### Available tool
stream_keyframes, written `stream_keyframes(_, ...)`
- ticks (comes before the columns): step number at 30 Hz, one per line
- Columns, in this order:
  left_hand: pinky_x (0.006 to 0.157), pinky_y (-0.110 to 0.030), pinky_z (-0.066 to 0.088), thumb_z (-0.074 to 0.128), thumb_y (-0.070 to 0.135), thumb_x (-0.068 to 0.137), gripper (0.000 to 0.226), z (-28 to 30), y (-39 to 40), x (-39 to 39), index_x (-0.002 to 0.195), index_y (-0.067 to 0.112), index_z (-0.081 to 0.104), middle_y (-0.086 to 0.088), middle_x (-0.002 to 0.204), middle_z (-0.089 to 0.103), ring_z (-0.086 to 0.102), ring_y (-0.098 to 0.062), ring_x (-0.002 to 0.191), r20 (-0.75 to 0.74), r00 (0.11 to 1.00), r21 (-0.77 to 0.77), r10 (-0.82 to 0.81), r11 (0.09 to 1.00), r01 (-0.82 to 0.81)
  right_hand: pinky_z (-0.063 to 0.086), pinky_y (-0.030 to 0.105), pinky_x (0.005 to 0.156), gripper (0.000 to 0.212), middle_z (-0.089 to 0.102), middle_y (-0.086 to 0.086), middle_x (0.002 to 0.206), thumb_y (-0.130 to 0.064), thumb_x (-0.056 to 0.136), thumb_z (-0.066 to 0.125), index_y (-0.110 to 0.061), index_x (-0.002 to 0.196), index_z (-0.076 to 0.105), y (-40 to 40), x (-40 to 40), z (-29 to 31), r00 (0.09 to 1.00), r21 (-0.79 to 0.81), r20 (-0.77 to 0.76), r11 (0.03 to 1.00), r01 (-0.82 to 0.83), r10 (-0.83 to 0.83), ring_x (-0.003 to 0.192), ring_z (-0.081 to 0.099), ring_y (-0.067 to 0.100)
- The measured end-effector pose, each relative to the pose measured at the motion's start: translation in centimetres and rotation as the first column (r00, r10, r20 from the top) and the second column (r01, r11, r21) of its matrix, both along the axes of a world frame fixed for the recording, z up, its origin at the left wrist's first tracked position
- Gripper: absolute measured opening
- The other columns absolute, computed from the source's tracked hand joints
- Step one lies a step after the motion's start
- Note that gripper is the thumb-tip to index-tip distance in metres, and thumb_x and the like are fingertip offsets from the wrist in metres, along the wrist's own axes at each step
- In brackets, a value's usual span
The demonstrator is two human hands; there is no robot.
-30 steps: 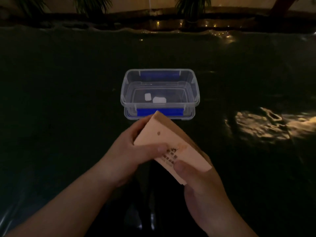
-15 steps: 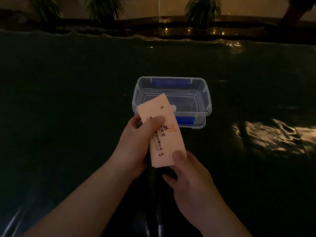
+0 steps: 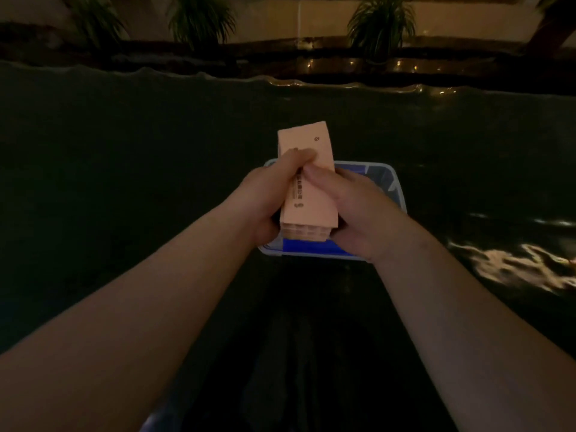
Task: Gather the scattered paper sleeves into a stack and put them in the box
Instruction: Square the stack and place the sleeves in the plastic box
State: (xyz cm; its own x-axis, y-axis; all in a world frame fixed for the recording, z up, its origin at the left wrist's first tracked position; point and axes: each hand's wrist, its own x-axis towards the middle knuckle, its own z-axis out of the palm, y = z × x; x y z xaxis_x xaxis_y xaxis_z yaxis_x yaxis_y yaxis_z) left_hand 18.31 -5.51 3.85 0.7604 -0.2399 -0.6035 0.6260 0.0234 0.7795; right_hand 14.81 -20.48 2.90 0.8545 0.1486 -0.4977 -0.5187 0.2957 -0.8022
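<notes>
Stack (image 3: 307, 179) moved over box (image 3: 393, 185); left hand (image 3: 268, 194), right hand (image 3: 352, 207) both gripping it; print unreadable.

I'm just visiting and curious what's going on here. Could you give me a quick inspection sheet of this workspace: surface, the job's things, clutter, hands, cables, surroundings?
Surface: dark glossy table cover, wrinkled, with a light reflection at the right.
Job's things: stack of paper sleeves, squared up, held over the clear plastic box with blue clips; box mostly hidden by the hands, contents not visible.
Clutter: nothing seen; no loose sleeves in view.
Hands: left hand and right hand both grip the stack from its sides, thumbs on top.
Cables: nothing seen.
Surroundings: dim room; potted plants along a ledge beyond the table, small lights glinting there.
</notes>
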Motion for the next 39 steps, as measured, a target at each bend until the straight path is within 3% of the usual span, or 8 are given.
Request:
stream_keyframes(11,0.08,-0.053,0.064,0.06,0.025,0.099,0.01,-4.7,-0.2,5.1,0.107,0.03,0.061,-0.013,0.114,0.075,0.08,-0.031,0.095,-0.136,0.989,0.048,0.056,0.998,-0.05,0.057,0.059,0.09,0.028,0.074,0.012,0.116,-0.032,0.089,0.075,-0.029,0.113,0.062,-0.1,6.7,-6.6,0.997,-0.102,-0.078,0.995,-0.011,0.003,0.105,0.071,0.034)
stream_keyframes(16,0.058,-0.044,0.065,0.054,0.016,0.101,0.036,-5.8,-0.6,4.9,0.133,0.032,0.052,-0.011,0.11,0.068,0.071,-0.03,0.095,-0.211,0.971,0.165,0.109,0.983,-0.074,0.061,0.053,0.081,0.024,0.082,0.009,0.099,-0.032,0.089,0.074,-0.029,0.11,0.064,0.5,7.4,-9.2,0.987,-0.164,-0.145,0.982,-0.095,0.072,0.094,0.076,0.03)
stream_keyframes(19,0.074,-0.051,0.06,0.049,0.015,0.103,0.045,-5.4,-0.7,5.1,0.145,0.03,0.045,-0.012,0.112,0.064,0.066,-0.032,0.098,-0.219,0.966,0.222,0.137,0.971,-0.087,0.06,0.05,0.077,0.028,0.079,0.01,0.1,-0.038,0.087,0.074,-0.028,0.111,0.063,1.4,8.0,-9.2,0.982,-0.243,-0.179,0.964,-0.107,0.064,0.094,0.074,0.031)
stream_keyframes(24,0.103,-0.054,0.052,0.049,0.011,0.103,0.046,-4.2,-1.5,5.2,0.147,0.021,0.043,-0.016,0.136,0.058,0.06,-0.034,0.118,-0.19,0.975,0.322,0.118,0.945,-0.052,0.051,0.037,0.066,0.017,0.078,-0.002,0.065,-0.042,0.094,0.064,-0.026,0.097,0.065,2.2,8.1,-9.1,0.98,-0.445,-0.181,0.881,-0.161,0.088,0.072,0.075,0.019)
stream_keyframes(28,0.107,-0.056,0.049,0.053,0.015,0.103,0.049,-3.2,-1.6,5.2,0.15,0.019,0.039,-0.019,0.132,0.057,0.058,-0.037,0.121,-0.206,0.968,0.347,0.142,0.936,-0.064,0.057,0.054,0.094,0.039,0.072,0.025,0.12,-0.028,0.098,0.062,0.001,0.123,0.066,2.5,7.5,-9.1,0.989,-0.489,-0.091,0.861,-0.144,0.114,0.111,0.068,0.043)
stream_keyframes(30,0.107,-0.056,0.049,0.053,0.018,0.103,0.052,-2.9,-1.4,5.3,0.152,0.02,0.036,-0.019,0.127,0.056,0.058,-0.037,0.12,-0.197,0.969,0.325,0.148,0.942,-0.077,0.053,0.057,0.101,0.038,0.07,0.026,0.126,-0.028,0.098,0.062,0.0,0.124,0.066,2.5,7.5,-8.8,0.988,-0.506,-0.088,0.849,-0.152,0.124,0.115,0.066,0.044)
stream_keyframes(34,0.106,-0.056,0.048,0.052,0.027,0.104,0.057,-2.9,-0.6,5.6,0.156,0.021,0.03,-0.02,0.137,0.052,0.057,-0.038,0.12,-0.193,0.972,0.241,0.137,0.966,-0.089,0.055,0.051,0.092,0.016,0.079,0.007,0.096,-0.033,0.097,0.062,-0.021,0.103,0.07,2.6,8.0,-8.4,0.982,-0.562,-0.166,0.809,-0.173,0.095,0.093,0.074,0.028)
stream_keyframes(39,0.098,-0.056,0.052,0.051,0.035,0.103,0.057,-3.2,0.2,5.3,0.156,0.026,0.031,-0.019,0.131,0.054,0.059,-0.037,0.115,-0.198,0.975,0.158,0.101,0.985,-0.07,0.049,0.034,0.057,0.016,0.074,-0.009,0.056,-0.038,0.1,0.059,-0.026,0.096,0.068,2.6,8.1,-8.4,0.986,-0.508,-0.161,0.854,-0.114,0.036,0.056,0.075,0.014)
